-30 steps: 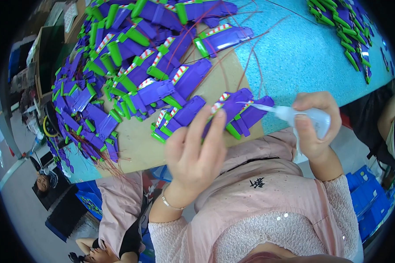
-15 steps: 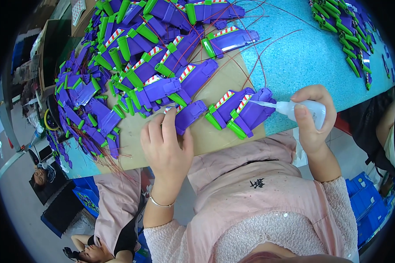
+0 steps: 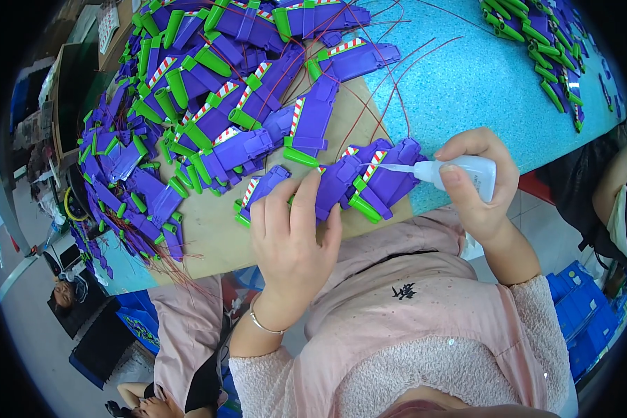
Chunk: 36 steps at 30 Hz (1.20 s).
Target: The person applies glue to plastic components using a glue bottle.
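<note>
Steady the flat purple plastic part with a moulded outline (image 3: 337,182) under your left hand (image 3: 291,237) before you bring any liquid near it, since loose pieces lie close around it and a nudge could shift them. That part lies near the front edge of the table (image 3: 460,90), just left of a second purple part with a green tube-shaped end (image 3: 364,208) and a red-and-white striped strip (image 3: 375,166). Keep the thin pointed nozzle (image 3: 400,168) low and aimed at one spot, press gently, and mind the thin red wires (image 3: 390,132) on the far side, which could snag. As for your grip, your right hand (image 3: 493,212) is closed around the translucent white squeeze bottle (image 3: 478,171), thumb on its near side, with the bottle tilted almost flat and the nozzle pointing left; whether its tip touches anything, you cannot tell from here. Your left hand is partly open, thumb and forefinger spread about the first part; whether they pinch it or only rest there cannot be told.
</note>
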Each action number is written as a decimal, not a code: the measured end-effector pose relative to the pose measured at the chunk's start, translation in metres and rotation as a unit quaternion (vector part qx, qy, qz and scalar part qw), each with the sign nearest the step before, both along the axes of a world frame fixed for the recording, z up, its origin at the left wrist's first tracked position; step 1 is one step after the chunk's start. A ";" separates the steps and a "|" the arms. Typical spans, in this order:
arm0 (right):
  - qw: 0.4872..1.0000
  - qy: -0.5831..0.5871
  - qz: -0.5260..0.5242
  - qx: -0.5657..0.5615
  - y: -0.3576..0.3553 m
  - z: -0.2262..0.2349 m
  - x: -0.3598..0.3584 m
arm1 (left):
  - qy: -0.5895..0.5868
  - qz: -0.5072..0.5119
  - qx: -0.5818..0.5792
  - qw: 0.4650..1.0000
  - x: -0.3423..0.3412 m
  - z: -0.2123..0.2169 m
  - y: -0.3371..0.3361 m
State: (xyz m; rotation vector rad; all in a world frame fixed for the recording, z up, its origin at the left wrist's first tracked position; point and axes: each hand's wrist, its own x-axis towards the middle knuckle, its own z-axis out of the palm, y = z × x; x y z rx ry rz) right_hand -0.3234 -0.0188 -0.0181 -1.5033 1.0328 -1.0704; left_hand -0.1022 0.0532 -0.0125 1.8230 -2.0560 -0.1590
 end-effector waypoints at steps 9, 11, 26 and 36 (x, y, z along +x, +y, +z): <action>0.999 0.014 0.044 -0.020 0.002 0.000 0.009 | 0.001 0.005 0.004 1.000 -0.002 0.005 -0.004; 0.998 0.034 0.041 -0.041 0.002 0.000 0.010 | 0.000 0.006 0.003 1.000 -0.002 0.006 -0.004; 0.994 0.041 0.047 -0.088 -0.005 0.003 0.008 | -0.096 -0.001 -0.072 0.993 -0.008 0.004 -0.001; 0.996 0.026 -0.021 -0.081 -0.002 0.001 -0.010 | 0.043 -0.051 -0.055 0.996 -0.004 -0.005 -0.036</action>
